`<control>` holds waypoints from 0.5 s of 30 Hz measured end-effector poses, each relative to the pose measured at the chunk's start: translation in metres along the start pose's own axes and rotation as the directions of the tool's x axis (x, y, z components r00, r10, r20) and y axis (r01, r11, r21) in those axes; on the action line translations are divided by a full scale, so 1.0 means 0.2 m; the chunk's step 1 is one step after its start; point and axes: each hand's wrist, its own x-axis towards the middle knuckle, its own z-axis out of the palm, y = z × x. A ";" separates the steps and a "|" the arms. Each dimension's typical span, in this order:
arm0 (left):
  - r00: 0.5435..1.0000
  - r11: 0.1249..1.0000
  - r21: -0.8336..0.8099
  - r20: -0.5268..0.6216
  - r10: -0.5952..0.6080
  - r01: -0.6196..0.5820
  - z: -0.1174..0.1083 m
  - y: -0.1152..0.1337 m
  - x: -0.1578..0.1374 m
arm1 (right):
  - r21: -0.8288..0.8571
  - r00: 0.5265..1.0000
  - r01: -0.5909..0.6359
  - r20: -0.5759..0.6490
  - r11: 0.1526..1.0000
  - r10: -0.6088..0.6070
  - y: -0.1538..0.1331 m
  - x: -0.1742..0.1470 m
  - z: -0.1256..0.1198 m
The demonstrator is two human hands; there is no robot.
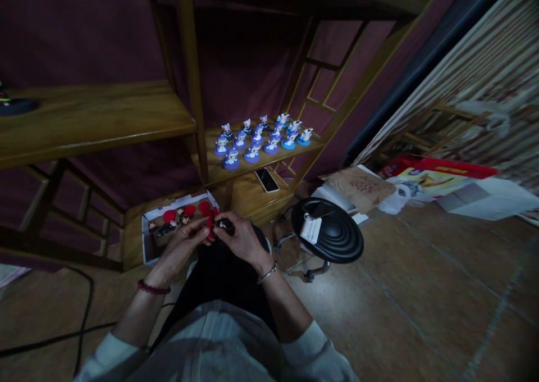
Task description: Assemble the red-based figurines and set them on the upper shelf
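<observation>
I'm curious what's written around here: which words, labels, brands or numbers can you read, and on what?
None can be read for certain.
Red-and-yellow box: printing, too blurred.
White card on the black stool: faint print, too small.
Brown sheet: reddish marks, lettering or pattern unclear.
Dark figurine in the right hand: too small to tell.

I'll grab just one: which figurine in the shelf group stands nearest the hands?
The purple-based figurine at the front row's left end; the others stand farther back or right.
</observation>
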 end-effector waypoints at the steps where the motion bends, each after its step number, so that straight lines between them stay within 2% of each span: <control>1: 1.000 1.000 0.000 0.001 0.003 -0.003 0.00 0.00 0.00 | 0.004 1.000 0.003 0.005 1.000 -0.003 0.00 0.00 0.00; 15: 1.000 0.999 0.049 -0.011 0.001 0.000 -0.03 -0.03 0.01 | -0.007 0.996 -0.020 0.085 1.000 0.021 0.00 0.02 -0.01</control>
